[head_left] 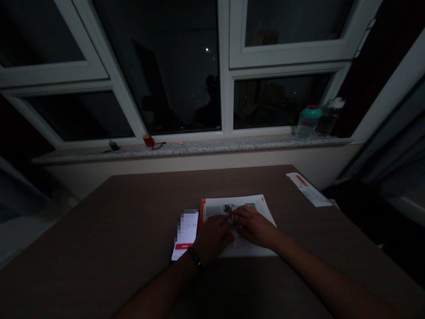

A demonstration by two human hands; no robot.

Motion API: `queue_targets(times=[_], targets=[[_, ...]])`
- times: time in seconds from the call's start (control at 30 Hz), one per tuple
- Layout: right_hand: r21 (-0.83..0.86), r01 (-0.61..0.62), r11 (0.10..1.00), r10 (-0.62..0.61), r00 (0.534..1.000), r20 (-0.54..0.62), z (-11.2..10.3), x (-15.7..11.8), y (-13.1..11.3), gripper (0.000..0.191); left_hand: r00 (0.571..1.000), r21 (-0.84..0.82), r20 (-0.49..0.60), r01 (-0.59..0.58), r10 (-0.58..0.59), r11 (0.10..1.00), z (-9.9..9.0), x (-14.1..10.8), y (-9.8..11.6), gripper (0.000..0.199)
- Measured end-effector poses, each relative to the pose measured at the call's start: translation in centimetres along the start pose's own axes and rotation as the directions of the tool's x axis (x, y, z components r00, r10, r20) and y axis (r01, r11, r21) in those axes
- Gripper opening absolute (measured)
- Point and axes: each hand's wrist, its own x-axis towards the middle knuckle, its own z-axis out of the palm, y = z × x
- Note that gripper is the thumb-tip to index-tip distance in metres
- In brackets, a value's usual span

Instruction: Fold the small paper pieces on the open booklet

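A printed sheet or booklet [265,206] with an orange left edge lies on the table under both hands. My left hand [214,235], with a dark band on its wrist, rests over its left half, fingers bent and close together. From the right, my right hand [254,226] comes in, its bent fingertips meeting those of the left hand. A small dark greenish patch shows at the fingertips; whether it is a held piece or print, I cannot tell. Orange-red shows by the left thumb. Left of the sheet lies a phone [186,232] with its screen lit.
The brown table [133,221] reaches to the wall below the window. A paper strip [308,189] lies at its right edge. On the stone sill [206,147] stand a teal-lidded bottle [308,119], a clear bottle [328,116] and a small red container [148,141]. The room is dim.
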Motion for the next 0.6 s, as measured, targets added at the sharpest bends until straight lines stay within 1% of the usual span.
queue_targets(times=[0.17, 0.3, 0.37, 0.5, 0.6], targets=[[0.021, -0.022, 1.0, 0.023, 0.999, -0.033, -0.1, 0.1, -0.2, 0.014, 1.0, -0.02, 0.016, -0.014, 0.014, 1.0, 0.3, -0.1, -0.3, 0.03], [0.05, -0.027, 0.998, 0.03, 0.997, -0.066, -0.2, 0.2, -0.1, 0.014, 0.999, -0.028, 0.035, -0.014, 0.015, 1.0, 0.1, 0.1, -0.3, 0.029], [0.06, -0.045, 0.997, 0.05, 0.995, -0.085, -0.1, 0.2, 0.1, 0.02, 0.999, -0.024, 0.037, -0.022, 0.023, 0.999, 0.1, 0.1, -0.2, 0.027], [0.047, -0.065, 0.997, 0.07, 0.992, -0.1, 0.3, 0.0, 1.0, 0.044, 0.999, -0.02, 0.027, -0.046, 0.046, 0.999, 0.2, 0.0, -0.3, 0.026], [0.022, -0.068, 0.997, 0.07, 0.995, -0.072, 0.5, -0.1, 1.4, 0.049, 0.998, -0.023, 0.02, -0.051, 0.052, 0.998, 0.3, 0.0, -0.5, 0.026]])
